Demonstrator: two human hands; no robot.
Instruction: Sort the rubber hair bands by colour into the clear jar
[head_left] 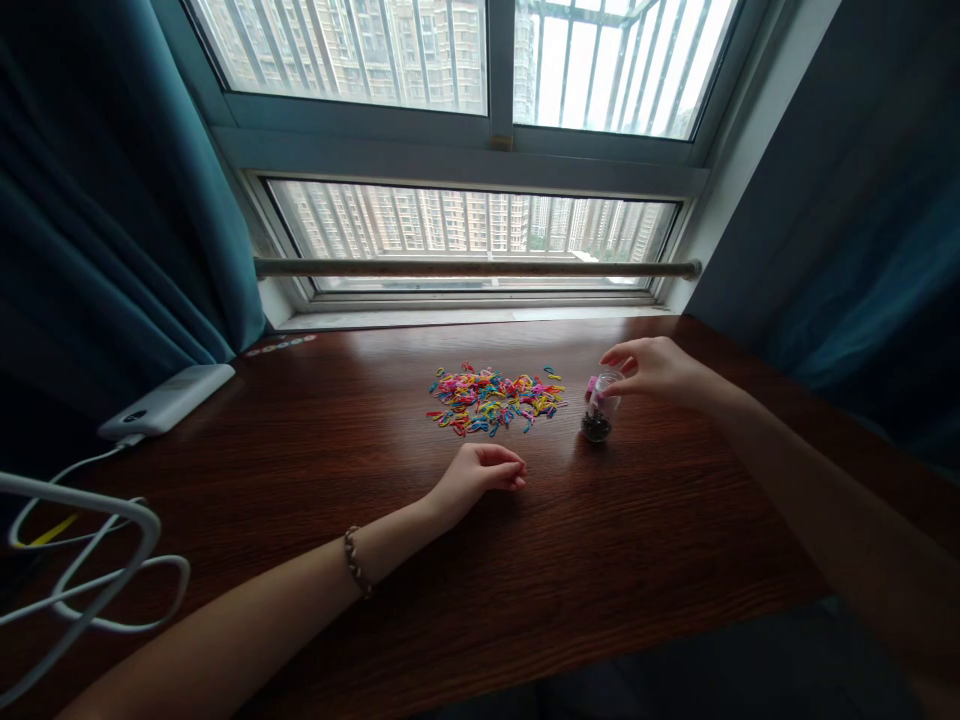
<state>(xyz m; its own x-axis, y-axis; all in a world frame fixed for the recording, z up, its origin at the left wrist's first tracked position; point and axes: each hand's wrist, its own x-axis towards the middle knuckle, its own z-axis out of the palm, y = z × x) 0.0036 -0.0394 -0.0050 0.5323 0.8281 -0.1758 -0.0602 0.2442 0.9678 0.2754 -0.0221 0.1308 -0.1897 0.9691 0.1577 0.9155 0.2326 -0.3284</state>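
A small clear jar [598,428] with dark little pieces at its bottom stands on the table, and something pink shows beside its upper part. My right hand [656,368] curves over the top of the jar, thumb and fingers closed around its mouth. In front of the pile, my left hand [484,475] rests low over the wood with its fingers pinched together. Whatever it holds, if anything, is hidden. Just beyond it lies a loose pile of small colourful loops [491,398], shaped like paper clips, in pink, yellow, blue and red.
The dark wooden table [360,400] runs up to a barred window [480,220]. A white power bank [169,400] with a coiled white cable [142,515] lies at the left. Blue curtains [135,200] hang on both sides. A few round stickers [281,345] lie near the back left.
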